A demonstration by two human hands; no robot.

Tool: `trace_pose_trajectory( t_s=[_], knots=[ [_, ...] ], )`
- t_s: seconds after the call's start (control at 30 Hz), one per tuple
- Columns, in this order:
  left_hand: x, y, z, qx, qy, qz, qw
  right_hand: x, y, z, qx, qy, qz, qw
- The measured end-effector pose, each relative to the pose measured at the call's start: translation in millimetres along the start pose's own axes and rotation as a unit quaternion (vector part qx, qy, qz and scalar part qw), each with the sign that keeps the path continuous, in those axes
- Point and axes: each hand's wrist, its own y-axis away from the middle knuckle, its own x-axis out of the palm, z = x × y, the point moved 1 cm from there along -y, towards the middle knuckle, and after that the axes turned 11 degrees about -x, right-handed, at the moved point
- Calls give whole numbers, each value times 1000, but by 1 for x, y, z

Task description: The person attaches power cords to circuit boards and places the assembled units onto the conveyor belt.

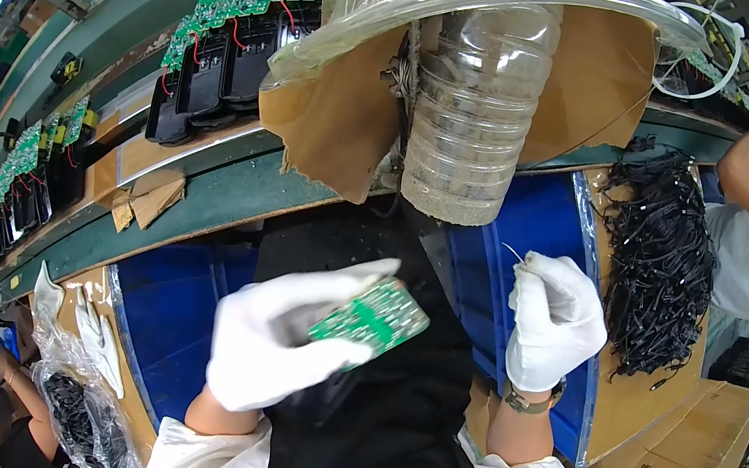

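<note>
My left hand [270,341], in a white glove, is closed around the edges of a green circuit board [374,320] in front of my black apron. The board is tilted, with its solder-dotted face showing. Below it hangs a blurred black piece that I cannot make out clearly. To the right, over a blue bin, my gloved right hand [555,316] pinches thumb against fingers. A thin pale wire-like strand [511,252] sticks out from its fingertips, well apart from the board.
A clear plastic bottle [470,116] stands ahead, beside cardboard and clear film. Black housings [237,75] with green boards line the bench at left. A heap of black cables [655,263] lies at right. A blue bin [178,325] sits at left. Co-workers sit on both sides.
</note>
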Motion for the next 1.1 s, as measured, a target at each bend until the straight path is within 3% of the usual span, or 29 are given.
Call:
trace_pose_trajectory(
  t_s=[0.07,0.13,0.17,0.23,0.37,0.4,0.43,0.47,0.5,0.53,0.63,0.67,0.77,0.87,0.93,1.0,1.07,1.1],
  knots=[
    [-22,15,-23,31,-118,40,992,-4,3,-3,12,-1,-12,1000],
    [-35,29,-52,70,-74,57,993,-7,6,-5,10,-2,-11,1000],
    [-38,38,-61,116,-35,45,992,-8,7,-6,15,3,-11,1000],
    [-48,60,-96,130,-206,-47,969,-8,8,-5,27,-3,-12,1000],
    [-70,67,-144,315,-217,25,923,-11,10,-7,25,-10,-2,1000],
    [-65,59,-151,371,-227,-90,896,-11,9,-6,22,-18,1,1000],
    [-59,50,-158,407,-235,-213,857,-12,9,-6,37,-12,-3,999],
    [-47,32,-164,430,-252,-401,769,-12,9,-6,53,-6,-6,999],
    [-66,29,-173,411,-374,-490,672,-12,10,-6,45,-4,-6,999],
    [-80,19,-183,442,-595,-408,533,-12,10,-6,42,-9,-5,999],
    [-88,-42,-204,460,-427,-418,657,-14,10,-6,58,-16,-17,998],
    [-100,-60,-208,423,-394,-434,691,-15,10,-7,62,-16,-19,998],
    [-165,-123,-215,398,-498,-479,604,-18,8,-7,66,-17,-25,997],
    [-226,-178,-213,387,-604,-503,481,-21,8,-7,69,-4,-35,997],
    [-255,-206,-205,406,-623,-491,454,-24,9,-8,65,8,-54,996],
    [-273,-224,-195,361,-614,-496,496,-26,9,-8,68,9,-63,996],
    [-284,-231,-193,332,-636,-491,494,-28,10,-8,74,10,-72,995],
    [-276,-227,-198,161,-657,-412,610,-29,11,-9,72,16,-63,995]
  ],
)
